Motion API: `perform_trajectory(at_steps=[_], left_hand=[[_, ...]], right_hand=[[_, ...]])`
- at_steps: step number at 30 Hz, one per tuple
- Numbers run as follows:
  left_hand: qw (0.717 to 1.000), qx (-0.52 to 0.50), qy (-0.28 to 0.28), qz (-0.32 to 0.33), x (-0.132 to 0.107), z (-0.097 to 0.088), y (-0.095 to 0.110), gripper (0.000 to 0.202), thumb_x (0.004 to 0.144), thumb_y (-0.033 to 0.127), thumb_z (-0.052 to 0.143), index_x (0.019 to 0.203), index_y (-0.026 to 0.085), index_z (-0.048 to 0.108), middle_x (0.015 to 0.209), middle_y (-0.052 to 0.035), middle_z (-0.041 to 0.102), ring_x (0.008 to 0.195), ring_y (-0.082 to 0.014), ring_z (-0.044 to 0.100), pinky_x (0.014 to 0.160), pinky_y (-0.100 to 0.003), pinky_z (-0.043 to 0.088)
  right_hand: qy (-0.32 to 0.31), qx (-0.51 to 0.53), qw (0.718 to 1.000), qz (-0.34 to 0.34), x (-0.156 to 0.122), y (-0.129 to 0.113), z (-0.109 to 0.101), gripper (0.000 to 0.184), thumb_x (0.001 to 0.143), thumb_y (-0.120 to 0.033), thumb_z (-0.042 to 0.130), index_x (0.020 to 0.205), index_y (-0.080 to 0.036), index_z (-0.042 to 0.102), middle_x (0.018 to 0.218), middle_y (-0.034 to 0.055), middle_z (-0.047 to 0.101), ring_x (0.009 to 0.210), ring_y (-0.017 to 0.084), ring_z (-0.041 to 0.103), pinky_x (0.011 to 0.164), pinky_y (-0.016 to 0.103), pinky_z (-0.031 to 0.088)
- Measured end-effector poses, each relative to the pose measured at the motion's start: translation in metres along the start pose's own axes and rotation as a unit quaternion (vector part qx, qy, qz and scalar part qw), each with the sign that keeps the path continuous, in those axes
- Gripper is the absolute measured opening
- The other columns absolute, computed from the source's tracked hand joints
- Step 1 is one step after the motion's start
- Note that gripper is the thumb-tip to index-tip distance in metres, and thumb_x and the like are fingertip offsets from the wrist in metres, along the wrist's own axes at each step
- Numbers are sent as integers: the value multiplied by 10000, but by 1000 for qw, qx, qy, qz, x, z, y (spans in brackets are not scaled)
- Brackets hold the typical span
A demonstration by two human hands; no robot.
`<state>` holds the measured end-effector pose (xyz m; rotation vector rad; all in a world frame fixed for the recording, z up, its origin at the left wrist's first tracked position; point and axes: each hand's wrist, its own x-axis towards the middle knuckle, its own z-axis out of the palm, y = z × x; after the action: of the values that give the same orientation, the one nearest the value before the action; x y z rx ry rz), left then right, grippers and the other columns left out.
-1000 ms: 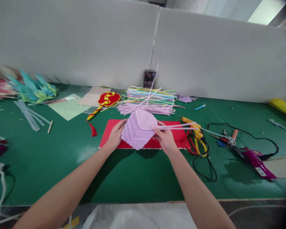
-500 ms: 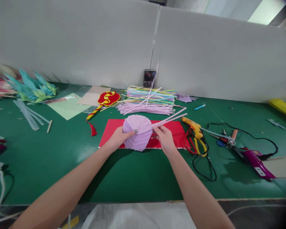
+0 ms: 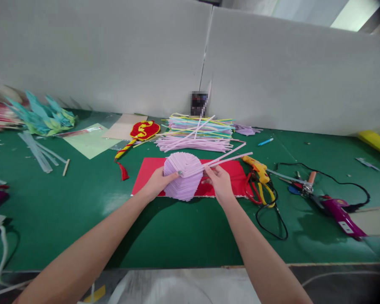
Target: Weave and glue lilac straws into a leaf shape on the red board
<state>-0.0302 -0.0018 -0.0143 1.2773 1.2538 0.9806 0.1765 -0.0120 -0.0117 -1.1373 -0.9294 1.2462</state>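
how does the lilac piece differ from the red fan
The lilac piece is one pale colour and ribbed; the fan is red with yellow trim.
The lilac piece has loose strips sticking out; the fan has a striped handle and red tassel.
The lilac piece is in the left hand; the fan lies untouched.
Both have a broad, rounded body.

The lilac disc [image 3: 184, 188] bears V-shaped ribbing; the board [image 3: 237, 179] is red, the tabletop [image 3: 190, 236] green. Toward eleven o'clock, a red fan [image 3: 145, 131] carries yellow swirls.
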Motion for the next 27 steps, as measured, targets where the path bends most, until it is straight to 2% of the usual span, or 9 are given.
perform_trajectory(at_steps=[4,7,9,11,13,16,17,20,27], left_hand=[[999,3,15,31,4,-2,-2,545,709,593,639,1041,161,664,1081,-107,701,1039,-298,631,887,-411,508],[995,40,63,63,5,-6,1,476,769,498,615,1102,157,604,1084,-104,674,1056,-277,606,940,-434,466],[974,142,122,130,3,-6,4,417,801,397,607,1144,163,569,1142,-109,622,1096,-267,571,984,-453,426],[925,274,147,219,0,-3,6,331,832,313,583,1136,180,577,1193,-106,574,1148,-257,527,1026,-452,388],[881,364,96,285,-4,5,7,241,860,264,554,1081,190,614,1187,-101,573,1152,-251,518,1027,-441,391],[844,414,-48,338,-11,21,4,247,856,185,551,1093,192,621,1190,-100,590,1135,-247,538,985,-428,438],[838,421,-68,341,-12,26,3,266,853,168,550,1109,200,617,1193,-95,592,1131,-243,544,975,-427,447],[836,428,-80,334,-13,33,0,302,847,153,553,1139,208,606,1185,-92,601,1116,-241,556,951,-431,464],[835,431,-74,334,-10,31,-2,285,845,150,565,1125,173,611,1153,-94,614,1091,-235,559,945,-415,462]], right_hand=[[1,-28,1000,-9,1,1,-2,364,679,-491,713,850,-179,635,743,32,705,696,195,670,528,295,566],[1,-63,998,-12,1,2,-4,347,687,-484,707,832,-176,637,697,24,693,650,177,656,488,263,545],[-2,-89,996,-10,2,3,-6,337,672,-478,719,778,-170,635,633,14,672,572,157,630,431,236,506],[-5,-110,994,-8,4,4,-7,338,648,-475,736,723,-166,622,572,2,642,495,136,592,382,217,459],[-2,-121,993,-11,5,6,-8,348,627,-475,748,714,-166,611,553,-8,622,461,124,567,358,210,428],[3,-126,992,-19,7,7,-9,365,613,-476,757,743,-171,605,592,-7,628,473,122,565,363,211,426],[3,-127,992,-20,7,7,-9,367,613,-480,756,737,-172,600,600,-5,630,477,122,566,370,214,433],[2,-126,992,-20,7,7,-10,372,640,-513,729,695,-173,587,620,13,642,482,123,566,389,225,451],[2,-113,993,-16,6,5,-9,372,694,-526,665,764,-163,626,693,30,657,544,137,600,389,219,474]])
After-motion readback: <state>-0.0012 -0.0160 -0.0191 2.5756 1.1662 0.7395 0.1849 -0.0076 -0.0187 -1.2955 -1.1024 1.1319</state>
